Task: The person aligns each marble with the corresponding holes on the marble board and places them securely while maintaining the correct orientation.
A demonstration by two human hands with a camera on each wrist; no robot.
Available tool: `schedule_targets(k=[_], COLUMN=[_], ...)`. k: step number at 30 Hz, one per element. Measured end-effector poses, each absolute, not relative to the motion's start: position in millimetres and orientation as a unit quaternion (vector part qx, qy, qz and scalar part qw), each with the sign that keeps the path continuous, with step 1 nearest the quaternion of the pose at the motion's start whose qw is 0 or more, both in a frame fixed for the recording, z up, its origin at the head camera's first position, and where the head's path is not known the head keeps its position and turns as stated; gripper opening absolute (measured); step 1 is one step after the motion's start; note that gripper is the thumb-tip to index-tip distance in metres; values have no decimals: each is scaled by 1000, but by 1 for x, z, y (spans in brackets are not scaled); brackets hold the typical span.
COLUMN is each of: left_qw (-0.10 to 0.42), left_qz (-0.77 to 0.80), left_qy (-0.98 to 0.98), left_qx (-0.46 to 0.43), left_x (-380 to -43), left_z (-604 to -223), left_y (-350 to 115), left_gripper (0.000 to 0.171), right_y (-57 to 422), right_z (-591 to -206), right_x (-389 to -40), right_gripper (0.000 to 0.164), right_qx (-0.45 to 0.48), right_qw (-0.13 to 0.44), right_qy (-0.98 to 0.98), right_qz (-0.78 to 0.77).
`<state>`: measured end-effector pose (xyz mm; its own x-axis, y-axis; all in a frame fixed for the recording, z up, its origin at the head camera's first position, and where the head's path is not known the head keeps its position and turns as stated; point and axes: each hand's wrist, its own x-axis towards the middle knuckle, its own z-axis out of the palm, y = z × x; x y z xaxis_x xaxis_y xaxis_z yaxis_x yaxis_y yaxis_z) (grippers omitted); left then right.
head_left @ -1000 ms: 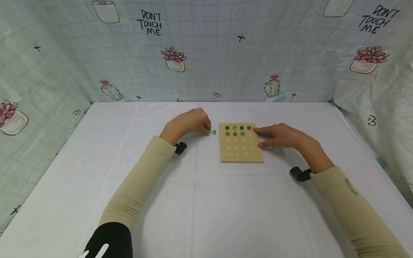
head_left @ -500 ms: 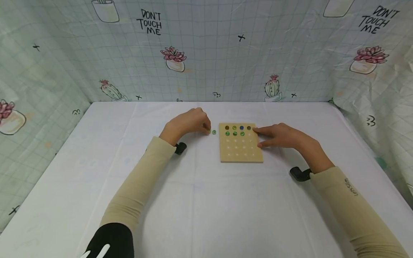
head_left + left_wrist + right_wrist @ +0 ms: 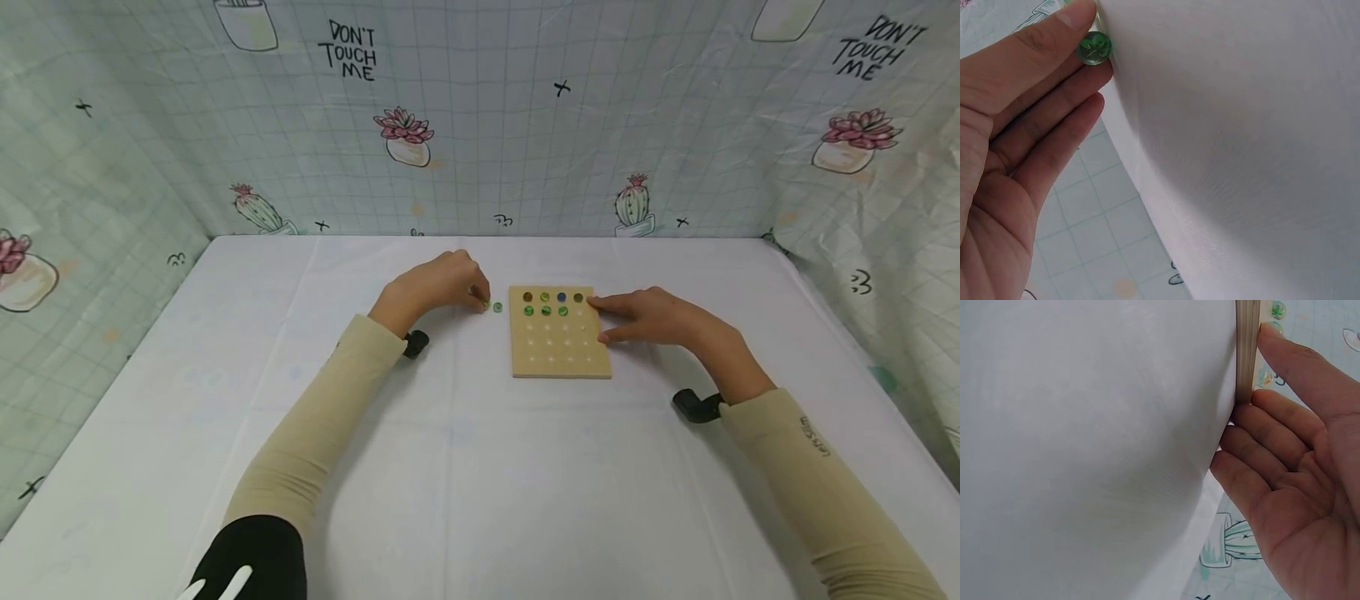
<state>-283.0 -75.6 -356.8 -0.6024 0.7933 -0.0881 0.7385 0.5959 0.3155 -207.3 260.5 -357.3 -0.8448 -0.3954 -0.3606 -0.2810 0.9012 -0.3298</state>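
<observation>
A square wooden board (image 3: 561, 354) with rows of shallow hollows lies flat on the table. Several glass marbles (image 3: 546, 311), green, blue and amber, sit in its two far rows. My left hand (image 3: 442, 282) is left of the board, thumb and fingertips pinched together at the tabletop. Between its thumb and middle finger the left wrist view shows a green marble (image 3: 1094, 48). Just right of those fingertips, another green marble (image 3: 498, 307) lies on the cloth. My right hand (image 3: 656, 317) rests against the board's right edge, thumb and index finger extended and touching it.
A white cloth (image 3: 465, 483) covers the table. Behind and at both sides hangs a patterned curtain (image 3: 480, 133) with cactus drawings. Black wrist cameras (image 3: 697, 406) stick out below the sleeves.
Hardly anything differs. The left forearm has shifted very slightly left; both hands, the board and the marbles stay in place.
</observation>
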Motion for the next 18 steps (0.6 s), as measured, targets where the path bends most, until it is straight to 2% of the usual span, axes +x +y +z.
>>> schedule_targets(k=[7, 18], left_qw=[116, 94], left_qz=[120, 119], left_qy=[880, 870], left_qx=[444, 470], left_x=[-283, -282], left_z=[-357, -357], left_y=[-78, -81], left_gripper=[15, 13], right_y=[264, 266], right_z=[-366, -361], right_x=[-200, -196], right_gripper=[72, 71], right_qx=[-173, -186], right_qw=[198, 192], right_qy=[949, 954], right_qz=[-175, -135])
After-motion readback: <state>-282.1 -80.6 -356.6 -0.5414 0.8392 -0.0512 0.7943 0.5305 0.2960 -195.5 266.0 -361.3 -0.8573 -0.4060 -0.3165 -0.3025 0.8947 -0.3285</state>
